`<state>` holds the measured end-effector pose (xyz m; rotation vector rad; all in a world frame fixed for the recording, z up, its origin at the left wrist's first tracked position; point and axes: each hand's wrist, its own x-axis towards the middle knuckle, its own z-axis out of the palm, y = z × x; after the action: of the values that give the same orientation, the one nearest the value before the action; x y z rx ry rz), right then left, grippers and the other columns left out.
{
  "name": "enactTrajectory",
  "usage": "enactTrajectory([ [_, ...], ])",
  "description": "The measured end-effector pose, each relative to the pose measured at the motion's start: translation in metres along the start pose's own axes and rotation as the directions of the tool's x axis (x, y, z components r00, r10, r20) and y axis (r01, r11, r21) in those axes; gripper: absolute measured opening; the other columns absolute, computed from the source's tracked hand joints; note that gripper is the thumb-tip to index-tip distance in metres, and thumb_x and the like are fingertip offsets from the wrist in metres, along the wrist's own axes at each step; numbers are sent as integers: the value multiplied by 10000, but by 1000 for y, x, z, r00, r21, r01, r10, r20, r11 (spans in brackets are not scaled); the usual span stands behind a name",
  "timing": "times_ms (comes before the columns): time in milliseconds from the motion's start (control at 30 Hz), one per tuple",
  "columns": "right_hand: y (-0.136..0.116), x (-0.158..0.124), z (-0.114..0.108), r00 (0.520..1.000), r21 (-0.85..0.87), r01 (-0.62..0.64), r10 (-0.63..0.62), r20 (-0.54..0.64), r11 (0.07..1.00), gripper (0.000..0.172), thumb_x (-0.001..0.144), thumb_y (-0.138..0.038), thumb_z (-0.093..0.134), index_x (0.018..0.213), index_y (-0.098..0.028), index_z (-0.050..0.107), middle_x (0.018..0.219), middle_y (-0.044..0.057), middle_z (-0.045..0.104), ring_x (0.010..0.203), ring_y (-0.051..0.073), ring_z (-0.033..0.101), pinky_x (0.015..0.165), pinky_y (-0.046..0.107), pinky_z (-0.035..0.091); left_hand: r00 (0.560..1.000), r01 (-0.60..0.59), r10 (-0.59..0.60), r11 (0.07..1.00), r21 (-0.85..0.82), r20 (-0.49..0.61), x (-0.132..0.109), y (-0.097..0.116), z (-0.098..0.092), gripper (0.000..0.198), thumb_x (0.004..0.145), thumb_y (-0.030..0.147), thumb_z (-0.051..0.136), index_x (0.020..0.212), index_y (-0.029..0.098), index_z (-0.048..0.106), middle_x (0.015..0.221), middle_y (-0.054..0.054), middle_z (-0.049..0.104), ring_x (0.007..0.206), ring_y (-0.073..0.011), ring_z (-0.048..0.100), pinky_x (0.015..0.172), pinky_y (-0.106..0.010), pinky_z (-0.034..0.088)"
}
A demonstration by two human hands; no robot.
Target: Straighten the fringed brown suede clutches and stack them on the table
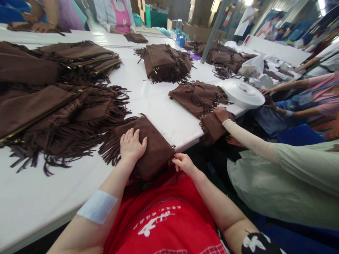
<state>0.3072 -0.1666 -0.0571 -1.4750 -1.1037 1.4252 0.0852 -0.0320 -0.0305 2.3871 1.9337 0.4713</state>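
Observation:
In front of me a brown fringed bag [156,144] lies at the table's near edge, its fringe spread to the left. My left hand [132,145] rests flat on the bag with fingers apart. At the bag's right corner, by a small metal ring and zipper end [173,147], my right hand [184,164] pinches with thumb and finger. What exactly sits between those fingertips is too small to make out. A short zipper tab [142,114] sticks up at the bag's far corner.
Piles of brown fringed bags [47,116] cover the left of the white table [148,102]; another stack [166,63] stands farther back. At right, a co-worker's hand [221,114] holds a similar bag. Beyond are a white roll [243,92] and a metal post [214,31].

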Motion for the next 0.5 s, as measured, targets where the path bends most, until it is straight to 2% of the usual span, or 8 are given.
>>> enactTrajectory([
  [133,-2,1,3,999,-8,-26,26,-22,1000,252,734,-408,615,642,-177,573,445,-45,529,344,77,439,362,184,267,1000,10,-10,1000,4,16,-1,0,-1,640,917,503,357,1403,112,498,1505,-184,431,1397,-311,378,1187,-454,231],
  [267,6,3,2,993,-73,-120,120,-9,990,102,697,-247,580,634,-168,597,449,-38,557,354,76,461,364,169,290,1000,10,-10,1000,15,14,-1,1,0,649,918,511,346,1407,110,492,1506,-183,430,1398,-309,376,1187,-447,232],
  [367,18,-1,5,968,-161,-248,252,3,955,99,670,-153,533,591,-165,591,462,-29,586,360,74,481,373,162,330,1000,3,-3,1000,2,12,-1,1,-1,654,920,513,336,1406,106,493,1505,-186,430,1399,-313,375,1187,-453,229],
  [500,42,-14,11,948,-239,-300,317,37,924,106,646,-118,561,560,-156,610,489,-8,618,360,78,491,373,171,348,1000,12,-12,1000,-2,29,0,2,-3,656,917,511,339,1410,106,489,1515,-183,420,1408,-310,363,1192,-453,222],
])
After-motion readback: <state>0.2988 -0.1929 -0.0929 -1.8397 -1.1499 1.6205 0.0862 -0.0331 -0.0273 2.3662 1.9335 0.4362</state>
